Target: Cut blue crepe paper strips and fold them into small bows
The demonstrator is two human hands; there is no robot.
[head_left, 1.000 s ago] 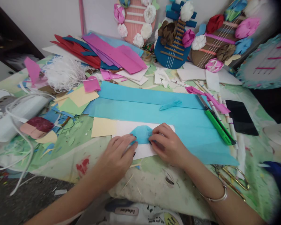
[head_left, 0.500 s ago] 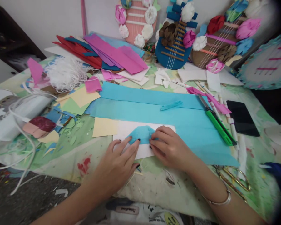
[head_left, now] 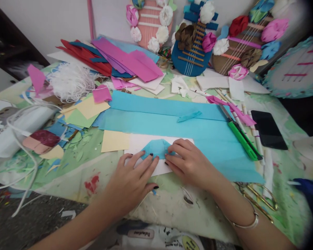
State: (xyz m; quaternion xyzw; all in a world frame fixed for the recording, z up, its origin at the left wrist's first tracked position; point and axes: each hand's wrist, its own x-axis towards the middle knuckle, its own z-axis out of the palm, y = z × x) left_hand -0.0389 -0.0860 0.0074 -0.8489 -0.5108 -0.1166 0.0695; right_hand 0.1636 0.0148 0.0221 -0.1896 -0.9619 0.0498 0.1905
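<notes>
A small folded piece of blue crepe paper [head_left: 157, 147] lies on a white sheet [head_left: 135, 141] near the table's front edge. My left hand [head_left: 133, 177] rests with spread fingers, their tips pressing the piece's lower left edge. At its right corner, my right hand [head_left: 191, 163] has its fingers bunched together, pinching the folded paper; the exact grip is partly hidden behind the fingers. Behind both hands a large blue crepe sheet [head_left: 146, 121] is spread out, with a thin blue scrap [head_left: 189, 116] on it. A yellow paper piece [head_left: 115, 141] borders the white sheet on the left.
To the right lie a green box cutter [head_left: 241, 139], gold-handled scissors [head_left: 262, 196] and a black phone [head_left: 269, 129]. White string [head_left: 70, 81] and pink crepe paper [head_left: 130, 60] are heaped at the back left. Decorated instrument-shaped crafts [head_left: 191, 57] lean against the wall.
My left fingers have shifted slightly right along the folded paper's lower edge, and the left thumb has moved a little lower. My right hand keeps its pinch. The whole view has drifted slightly.
</notes>
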